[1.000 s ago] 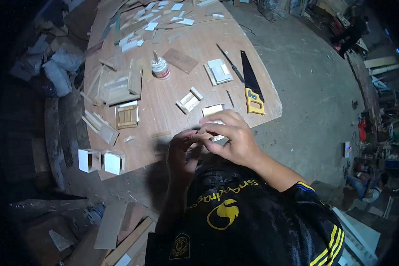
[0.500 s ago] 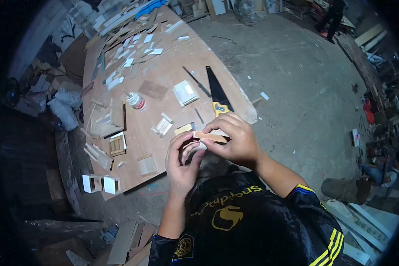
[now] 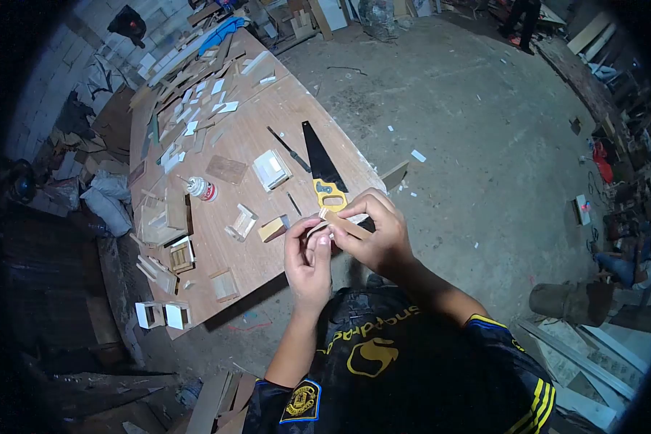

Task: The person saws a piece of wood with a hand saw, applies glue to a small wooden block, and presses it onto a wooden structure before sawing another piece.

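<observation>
Hands (image 3: 347, 246) pinching thin wood strip (image 3: 346, 224), fingers closed around it, strip's underside hidden, workbench (image 3: 296, 116) beyond

Dim workshop. Bare grey concrete floor (image 3: 477, 137) is showing scattered white chips. A long plywood worktop (image 3: 246, 145) is running toward a pale block wall (image 3: 47, 94) at left. Timber offcuts (image 3: 217, 401) are lying below; lumber (image 3: 593, 32) is leaning top right.
</observation>
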Motion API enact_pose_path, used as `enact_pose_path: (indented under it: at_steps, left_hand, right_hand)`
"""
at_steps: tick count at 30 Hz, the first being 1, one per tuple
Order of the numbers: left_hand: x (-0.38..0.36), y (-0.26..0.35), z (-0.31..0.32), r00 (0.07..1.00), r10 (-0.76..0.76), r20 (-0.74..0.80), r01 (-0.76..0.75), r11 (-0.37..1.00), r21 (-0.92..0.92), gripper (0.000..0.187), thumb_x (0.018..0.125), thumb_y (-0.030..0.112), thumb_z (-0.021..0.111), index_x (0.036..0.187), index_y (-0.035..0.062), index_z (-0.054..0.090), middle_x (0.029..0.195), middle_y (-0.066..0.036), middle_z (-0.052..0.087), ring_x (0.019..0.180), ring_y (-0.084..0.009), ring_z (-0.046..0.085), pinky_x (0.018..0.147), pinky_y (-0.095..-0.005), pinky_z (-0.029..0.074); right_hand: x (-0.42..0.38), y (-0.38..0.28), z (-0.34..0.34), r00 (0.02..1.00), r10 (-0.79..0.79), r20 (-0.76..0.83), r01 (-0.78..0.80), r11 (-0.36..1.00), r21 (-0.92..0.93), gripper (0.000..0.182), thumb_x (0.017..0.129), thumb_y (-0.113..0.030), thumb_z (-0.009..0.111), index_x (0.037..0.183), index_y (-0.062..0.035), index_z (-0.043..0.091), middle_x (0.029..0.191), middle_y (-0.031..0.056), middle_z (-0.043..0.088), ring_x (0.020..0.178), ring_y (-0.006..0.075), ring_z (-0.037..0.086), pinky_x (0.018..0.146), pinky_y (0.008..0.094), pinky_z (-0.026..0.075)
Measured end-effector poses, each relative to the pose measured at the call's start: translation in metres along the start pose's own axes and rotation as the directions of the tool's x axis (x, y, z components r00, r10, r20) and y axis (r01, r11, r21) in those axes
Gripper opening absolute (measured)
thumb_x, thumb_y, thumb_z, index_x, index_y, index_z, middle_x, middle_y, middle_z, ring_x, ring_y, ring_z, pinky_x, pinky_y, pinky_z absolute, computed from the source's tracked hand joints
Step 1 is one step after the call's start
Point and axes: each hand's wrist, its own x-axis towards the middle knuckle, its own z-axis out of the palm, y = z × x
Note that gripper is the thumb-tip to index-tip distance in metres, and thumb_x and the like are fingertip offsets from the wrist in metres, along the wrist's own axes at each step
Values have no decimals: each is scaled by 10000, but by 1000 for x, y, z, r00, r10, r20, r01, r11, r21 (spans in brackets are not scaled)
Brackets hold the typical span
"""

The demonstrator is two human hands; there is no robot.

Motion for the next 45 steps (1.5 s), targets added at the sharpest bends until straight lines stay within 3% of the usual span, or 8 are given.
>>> enact_pose_path:
  at_steps: [11, 25, 27, 30, 34, 36, 39, 45]
  left_hand:
    - [17, 2, 13, 998, -10, 56, 12, 1000, -28, 287, 978, 80, 540, 1242, -4, 465, 1073, -84, 612, 990, -114, 598, 829, -239, 490]
    - [19, -2, 14, 1000, -8, -30, 3, 985, -173, 274, 972, 53, 535, 1230, -7, 464, 1139, -86, 556, 989, -101, 568, 828, -231, 486]
    - [20, -1, 18, 996, 58, -66, -61, 997, -41, 273, 976, 64, 532, 1234, 2, 465, 1106, -74, 569, 912, -76, 557, 758, -209, 478]
    - [18, -4, 19, 995, 15, -95, -27, 992, -125, 269, 977, 65, 530, 1234, 9, 471, 1073, -66, 582, 825, -47, 527, 682, -187, 447]
    - [13, -5, 29, 991, -2, -135, -19, 988, -155, 244, 978, 93, 545, 1206, 26, 491, 1059, -65, 575, 931, -109, 561, 804, -241, 479]
    - [12, -8, 32, 979, 2, -204, -50, 972, -228, 196, 981, 66, 533, 1168, 10, 519, 967, -35, 594, 764, -27, 506, 618, -161, 404]
    - [9, -10, 34, 970, -37, -240, -32, 961, -276, 155, 982, 81, 544, 1119, 8, 547, 929, -30, 596, 751, -33, 515, 602, -160, 408]
    - [3, -9, 36, 972, -109, -208, 2, 890, -457, 178, 989, 114, 533, 1130, 5, 538, 998, -80, 608, 909, -141, 605, 807, -270, 518]
  right_hand:
    - [7, 7, -8, 998, 24, -63, -22, 999, 29, 243, 691, -14, 773, 863, -15, 601, 875, 121, 624, 823, 245, 637, 745, 335, 504]
    - [16, -2, 3, 991, 128, -31, -121, 977, 173, 213, 734, -28, 733, 912, -16, 618, 880, 103, 601, 833, 256, 614, 745, 345, 501]
    - [15, -1, 4, 991, 132, -36, -124, 978, 165, 232, 731, -35, 740, 932, -31, 624, 901, 91, 616, 846, 222, 608, 759, 318, 477]
    - [13, -2, 5, 989, 128, -71, -117, 983, 140, 233, 732, -37, 745, 936, -35, 632, 912, 93, 627, 854, 224, 613, 761, 317, 477]
    - [9, -1, 12, 982, 97, -164, -78, 990, 118, 211, 731, -28, 741, 915, -28, 638, 906, 107, 631, 844, 260, 625, 743, 339, 503]
    - [5, -1, 16, 979, 105, -176, -84, 989, 124, 208, 728, -26, 741, 908, -29, 638, 905, 106, 629, 838, 257, 625, 738, 337, 503]
    - [1, -2, 17, 976, 127, -180, -101, 984, 147, 207, 726, -21, 741, 903, -31, 635, 902, 104, 623, 829, 245, 622, 728, 332, 502]
    - [-6, -1, 17, 969, 182, -170, -132, 955, 266, 217, 730, -6, 740, 911, -32, 624, 899, 96, 611, 833, 219, 615, 727, 318, 492]
